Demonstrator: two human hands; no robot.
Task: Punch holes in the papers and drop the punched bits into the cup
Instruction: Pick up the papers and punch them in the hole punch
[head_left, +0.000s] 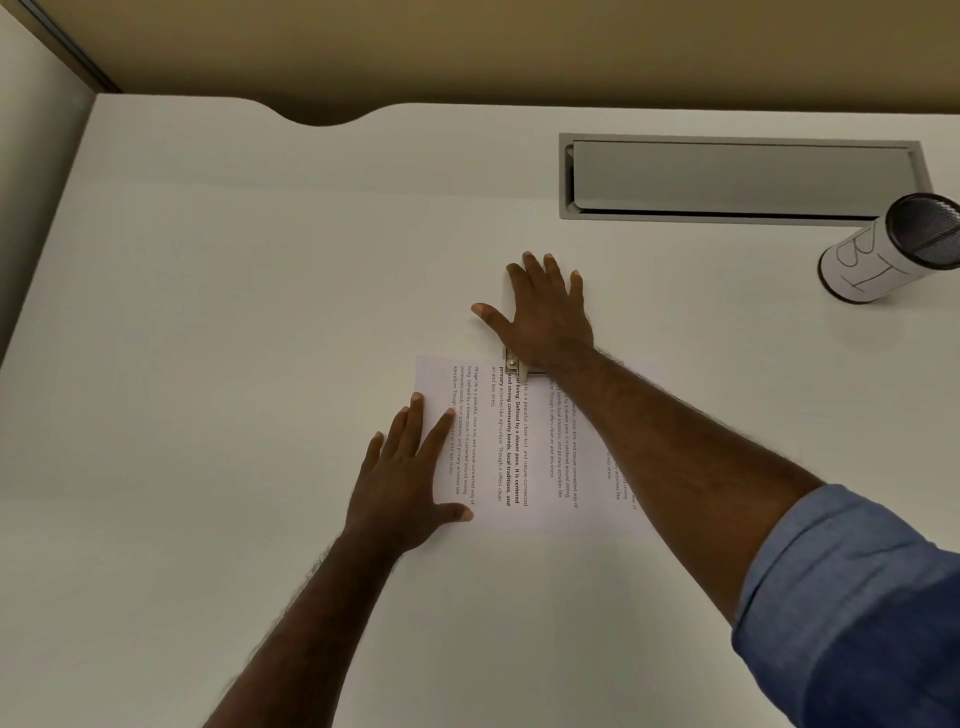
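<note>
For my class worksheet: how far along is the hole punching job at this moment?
Done: the papers sit under the punch. In hand: the right hand presses flat on the punch while the left hand steadies the sheets. Left: tipping bits into the cup, which stands apart at the right; finished holes cannot be seen.

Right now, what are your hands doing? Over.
Right hand flat, pressing metal hole punch. Left hand flat on printed white papers. Mesh cup far right, path clear.

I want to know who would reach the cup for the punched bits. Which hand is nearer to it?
Right. The right hand presses the punch, left of the cup; the left hand lies farther left, on the papers.
</note>
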